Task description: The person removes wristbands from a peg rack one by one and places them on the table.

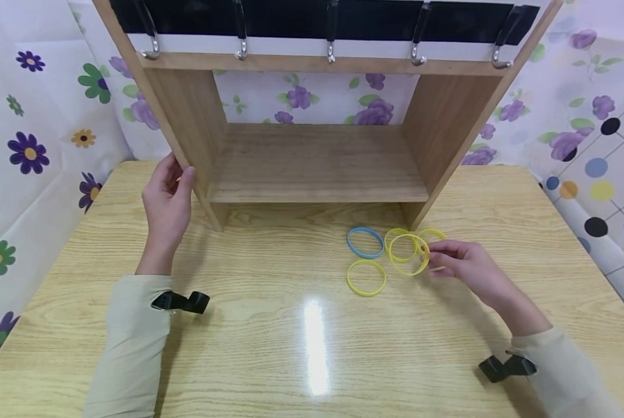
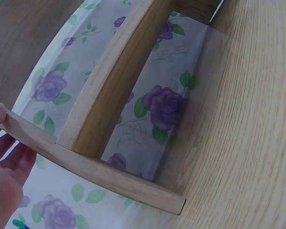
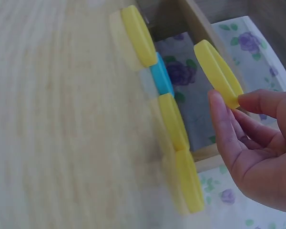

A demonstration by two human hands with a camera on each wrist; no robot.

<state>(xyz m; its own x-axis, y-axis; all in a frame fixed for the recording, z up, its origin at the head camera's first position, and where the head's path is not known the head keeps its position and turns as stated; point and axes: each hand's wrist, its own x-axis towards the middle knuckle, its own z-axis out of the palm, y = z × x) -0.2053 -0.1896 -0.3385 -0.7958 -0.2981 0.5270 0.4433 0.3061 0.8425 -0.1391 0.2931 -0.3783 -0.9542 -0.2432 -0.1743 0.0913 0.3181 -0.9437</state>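
My right hand (image 1: 463, 267) pinches a yellow ring (image 1: 409, 255) between thumb and fingers, just above the table. The same yellow ring (image 3: 218, 74) appears raised in the right wrist view. Around it on the tabletop lie a blue ring (image 1: 349, 239) and three more yellow rings, one of them a yellow ring (image 1: 366, 294) nearest the front. Partly covered by the held ring is another yellow ring (image 1: 392, 232). My left hand (image 1: 168, 200) grips the left side panel's edge on a wooden shelf (image 1: 317, 162), thumb on one side and fingers (image 2: 24, 160) on the other.
Several metal hooks (image 1: 330, 52) with black straps hang along the shelf's upper bar. The shelf stands at the back of the wood-grain table (image 1: 249, 342). Flower-patterned sheeting (image 1: 40, 116) covers the surroundings.
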